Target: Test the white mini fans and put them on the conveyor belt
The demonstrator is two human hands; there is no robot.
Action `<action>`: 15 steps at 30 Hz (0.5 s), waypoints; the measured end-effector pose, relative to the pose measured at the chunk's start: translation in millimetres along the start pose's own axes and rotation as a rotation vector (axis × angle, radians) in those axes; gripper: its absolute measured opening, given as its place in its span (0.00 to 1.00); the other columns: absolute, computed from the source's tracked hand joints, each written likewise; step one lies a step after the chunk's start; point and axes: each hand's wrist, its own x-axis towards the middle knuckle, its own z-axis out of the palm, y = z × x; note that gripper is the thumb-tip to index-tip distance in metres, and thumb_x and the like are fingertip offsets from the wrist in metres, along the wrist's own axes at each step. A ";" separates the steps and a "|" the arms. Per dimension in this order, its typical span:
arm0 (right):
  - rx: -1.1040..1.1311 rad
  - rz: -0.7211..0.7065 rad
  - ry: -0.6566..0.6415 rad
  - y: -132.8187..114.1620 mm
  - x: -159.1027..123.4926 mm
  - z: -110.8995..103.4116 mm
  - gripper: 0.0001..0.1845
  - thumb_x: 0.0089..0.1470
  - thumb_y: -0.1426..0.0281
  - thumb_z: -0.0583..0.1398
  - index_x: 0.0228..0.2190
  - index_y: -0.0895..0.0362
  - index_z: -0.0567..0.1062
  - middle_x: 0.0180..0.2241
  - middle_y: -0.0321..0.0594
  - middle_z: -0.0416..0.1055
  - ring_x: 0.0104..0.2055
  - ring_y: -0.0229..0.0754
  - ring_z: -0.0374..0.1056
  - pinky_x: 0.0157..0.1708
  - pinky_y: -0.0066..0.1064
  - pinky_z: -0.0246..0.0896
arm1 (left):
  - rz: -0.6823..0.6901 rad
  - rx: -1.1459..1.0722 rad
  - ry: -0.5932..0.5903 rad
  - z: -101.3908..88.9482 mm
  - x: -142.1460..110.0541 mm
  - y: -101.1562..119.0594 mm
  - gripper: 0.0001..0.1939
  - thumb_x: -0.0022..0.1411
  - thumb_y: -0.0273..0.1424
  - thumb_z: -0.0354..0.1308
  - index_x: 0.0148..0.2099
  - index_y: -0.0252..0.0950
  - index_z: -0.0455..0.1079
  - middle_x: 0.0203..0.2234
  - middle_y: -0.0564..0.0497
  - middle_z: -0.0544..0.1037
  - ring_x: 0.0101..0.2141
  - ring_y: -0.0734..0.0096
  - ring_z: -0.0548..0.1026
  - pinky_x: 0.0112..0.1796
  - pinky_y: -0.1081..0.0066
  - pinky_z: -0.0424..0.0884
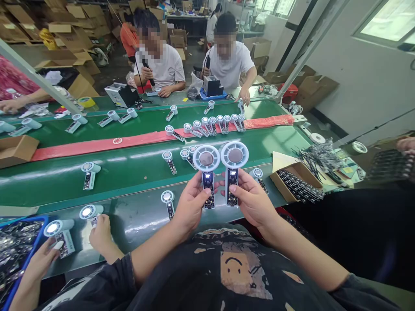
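Fan units [206, 160] held before green belts [129, 172], cardboard boxes [73, 38] piled beyond.

A red strip [78, 148] runs along the green belt [48, 175], with an open carton [16, 151] at its left end. Across the belt, a grey device [121, 95] stands near a yellow tape roll [87, 102]; a darker device [213, 85] sits on a blue tray [211, 97]. Boxes [73, 36] are piled behind, and a window [389, 26] breaks the right wall [350, 65].

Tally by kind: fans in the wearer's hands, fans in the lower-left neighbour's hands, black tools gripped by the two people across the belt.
Wearer's fans: 2
Neighbour's fans: 2
Black tools: 2
Total: 6
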 end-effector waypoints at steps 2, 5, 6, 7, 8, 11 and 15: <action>-0.017 -0.015 -0.010 0.2 1.5 -1.0 0.26 0.47 0.64 0.74 0.48 0.48 0.76 0.53 0.40 0.75 0.48 0.45 0.74 0.48 0.40 0.73 | -0.012 0.007 0.001 -0.6 1.4 -0.6 0.31 0.53 0.37 0.71 0.59 0.41 0.71 0.48 0.44 0.81 0.46 0.56 0.80 0.53 0.54 0.74; -0.020 -0.031 -0.026 0.3 4.2 -1.4 0.25 0.48 0.63 0.73 0.48 0.48 0.76 0.50 0.39 0.76 0.45 0.44 0.75 0.48 0.41 0.72 | -0.023 0.022 0.018 -1.3 3.8 -0.6 0.32 0.53 0.36 0.71 0.59 0.41 0.71 0.49 0.44 0.81 0.46 0.56 0.81 0.53 0.54 0.74; -0.012 -0.038 -0.027 0.2 5.2 -1.3 0.25 0.48 0.63 0.73 0.48 0.47 0.76 0.49 0.38 0.77 0.46 0.44 0.75 0.50 0.41 0.72 | -0.021 0.024 0.023 -1.2 4.5 -0.2 0.31 0.53 0.36 0.71 0.59 0.41 0.71 0.49 0.44 0.81 0.46 0.57 0.81 0.54 0.54 0.74; -0.004 -0.044 -0.027 -0.1 6.2 -1.2 0.25 0.48 0.64 0.73 0.48 0.47 0.77 0.48 0.37 0.77 0.47 0.44 0.75 0.52 0.41 0.71 | -0.017 0.024 0.026 -0.8 5.0 0.3 0.31 0.53 0.35 0.71 0.59 0.41 0.72 0.49 0.44 0.81 0.46 0.57 0.81 0.54 0.54 0.73; 0.003 -0.047 -0.027 -0.4 7.2 -1.0 0.25 0.47 0.64 0.73 0.48 0.47 0.77 0.48 0.37 0.77 0.50 0.45 0.74 0.53 0.41 0.70 | -0.012 0.022 0.027 -0.2 5.4 1.0 0.30 0.53 0.35 0.71 0.58 0.41 0.72 0.49 0.44 0.81 0.46 0.57 0.80 0.54 0.54 0.73; 0.009 -0.026 -0.034 -1.5 10.6 -0.8 0.26 0.46 0.64 0.74 0.48 0.47 0.77 0.53 0.38 0.76 0.57 0.48 0.69 0.59 0.44 0.66 | -0.001 0.012 0.017 2.1 6.0 3.3 0.26 0.53 0.35 0.70 0.55 0.40 0.74 0.45 0.45 0.82 0.47 0.56 0.80 0.53 0.54 0.74; 0.011 0.005 -0.031 -1.2 16.1 -1.4 0.29 0.44 0.64 0.74 0.49 0.47 0.77 0.56 0.39 0.74 0.57 0.48 0.69 0.60 0.45 0.65 | 0.003 -0.001 0.051 4.4 6.9 4.6 0.23 0.52 0.35 0.70 0.51 0.41 0.75 0.45 0.46 0.82 0.47 0.56 0.80 0.52 0.55 0.74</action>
